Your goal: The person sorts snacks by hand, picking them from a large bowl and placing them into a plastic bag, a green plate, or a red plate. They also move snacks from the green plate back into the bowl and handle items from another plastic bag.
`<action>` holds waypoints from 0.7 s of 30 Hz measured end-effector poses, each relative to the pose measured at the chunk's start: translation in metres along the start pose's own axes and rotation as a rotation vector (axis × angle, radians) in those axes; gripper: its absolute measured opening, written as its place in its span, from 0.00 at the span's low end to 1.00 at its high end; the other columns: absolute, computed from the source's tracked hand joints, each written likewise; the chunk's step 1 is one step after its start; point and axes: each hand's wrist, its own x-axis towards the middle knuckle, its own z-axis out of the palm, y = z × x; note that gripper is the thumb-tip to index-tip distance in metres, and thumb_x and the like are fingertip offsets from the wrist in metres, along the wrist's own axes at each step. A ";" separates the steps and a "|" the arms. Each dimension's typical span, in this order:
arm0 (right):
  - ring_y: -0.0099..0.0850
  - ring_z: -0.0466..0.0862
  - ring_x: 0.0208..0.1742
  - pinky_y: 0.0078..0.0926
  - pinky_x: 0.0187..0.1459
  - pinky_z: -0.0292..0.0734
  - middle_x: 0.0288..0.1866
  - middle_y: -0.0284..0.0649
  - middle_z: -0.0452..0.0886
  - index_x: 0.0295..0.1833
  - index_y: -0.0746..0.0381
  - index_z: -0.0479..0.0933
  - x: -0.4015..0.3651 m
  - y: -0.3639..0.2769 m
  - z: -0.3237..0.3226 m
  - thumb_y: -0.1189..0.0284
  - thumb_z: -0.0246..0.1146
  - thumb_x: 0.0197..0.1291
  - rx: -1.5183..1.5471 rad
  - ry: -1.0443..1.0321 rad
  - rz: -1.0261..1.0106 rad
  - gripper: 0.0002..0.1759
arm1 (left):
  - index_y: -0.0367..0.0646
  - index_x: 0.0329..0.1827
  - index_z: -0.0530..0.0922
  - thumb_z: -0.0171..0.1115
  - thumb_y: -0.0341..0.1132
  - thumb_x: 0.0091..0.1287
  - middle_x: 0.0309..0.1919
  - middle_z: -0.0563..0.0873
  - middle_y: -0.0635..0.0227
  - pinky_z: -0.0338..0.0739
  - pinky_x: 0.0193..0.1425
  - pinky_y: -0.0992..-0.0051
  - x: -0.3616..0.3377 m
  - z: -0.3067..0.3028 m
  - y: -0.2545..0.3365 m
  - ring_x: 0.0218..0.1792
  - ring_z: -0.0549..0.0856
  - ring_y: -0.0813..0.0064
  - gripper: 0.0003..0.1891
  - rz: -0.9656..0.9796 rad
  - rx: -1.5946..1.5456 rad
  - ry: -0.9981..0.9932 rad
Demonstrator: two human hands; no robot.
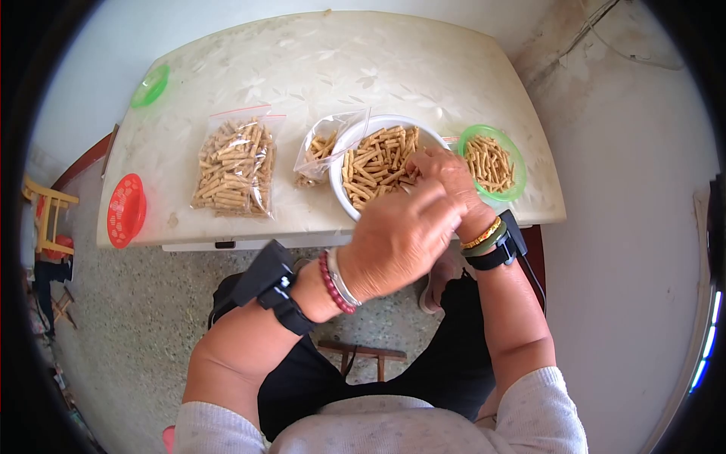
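Brown stick-shaped pieces point(370, 163) fill a white bowl point(339, 181) near the table's front edge. Over the bowl's lower right side is my left hand point(401, 236), its fingers bent together; what they hold, if anything, is hidden. Just beyond it, my right hand point(448, 180) reaches over the bowl's right part with curled fingers, their tips among the sticks. The two hands overlap in view. An open clear bag point(318, 147) with some sticks leans at the bowl's left. Right of the bowl, a green bowl point(518, 170) holds more sticks.
A full clear zip bag of sticks point(234, 166) lies left on the table point(265, 60). A red basket point(127, 210) is at the front left edge, a green dish point(150, 86) at the back left. A wall point(620, 227) stands close on the right.
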 end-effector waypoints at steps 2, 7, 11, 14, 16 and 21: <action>0.41 0.80 0.45 0.41 0.46 0.72 0.38 0.43 0.79 0.36 0.55 0.79 0.002 0.002 0.004 0.71 0.59 0.54 -0.007 0.019 -0.005 0.05 | 0.43 0.39 0.77 0.62 0.28 0.59 0.28 0.76 0.66 0.75 0.27 0.68 -0.011 0.015 0.003 0.26 0.81 0.65 0.07 0.057 -0.067 -0.072; 0.42 0.80 0.40 0.37 0.43 0.75 0.37 0.45 0.80 0.33 0.57 0.80 0.003 0.001 -0.001 0.74 0.62 0.52 0.177 0.118 -0.018 0.03 | 0.45 0.39 0.78 0.64 0.29 0.55 0.30 0.75 0.69 0.75 0.28 0.68 -0.026 0.025 0.017 0.26 0.80 0.67 0.09 0.144 -0.070 -0.239; 0.32 0.80 0.38 0.28 0.41 0.75 0.36 0.39 0.82 0.38 0.59 0.81 0.000 0.000 -0.021 0.75 0.61 0.56 0.530 0.028 0.203 0.05 | 0.44 0.38 0.77 0.63 0.28 0.58 0.28 0.75 0.67 0.73 0.28 0.68 -0.017 0.022 0.009 0.26 0.79 0.65 0.06 0.053 -0.123 -0.173; 0.21 0.77 0.37 0.18 0.41 0.72 0.36 0.31 0.81 0.43 0.62 0.80 -0.005 0.006 -0.023 0.75 0.59 0.61 1.159 0.023 0.295 0.07 | 0.41 0.39 0.78 0.59 0.26 0.63 0.27 0.77 0.67 0.72 0.27 0.74 -0.011 0.024 -0.004 0.24 0.79 0.69 0.04 -0.089 -0.218 -0.024; 0.15 0.73 0.35 0.14 0.39 0.69 0.36 0.26 0.79 0.45 0.64 0.79 -0.010 0.005 -0.032 0.76 0.57 0.63 1.455 -0.040 0.385 0.08 | 0.40 0.42 0.78 0.58 0.25 0.65 0.28 0.80 0.71 0.71 0.28 0.80 -0.007 0.023 -0.013 0.24 0.76 0.81 0.05 -0.306 -0.352 0.142; 0.13 0.68 0.30 0.12 0.32 0.63 0.35 0.27 0.79 0.48 0.62 0.77 -0.012 0.010 -0.036 0.75 0.59 0.63 1.652 -0.006 0.370 0.09 | 0.36 0.45 0.77 0.54 0.24 0.68 0.31 0.78 0.77 0.68 0.32 0.89 -0.004 0.019 -0.028 0.27 0.72 0.93 0.06 -0.535 -0.460 0.208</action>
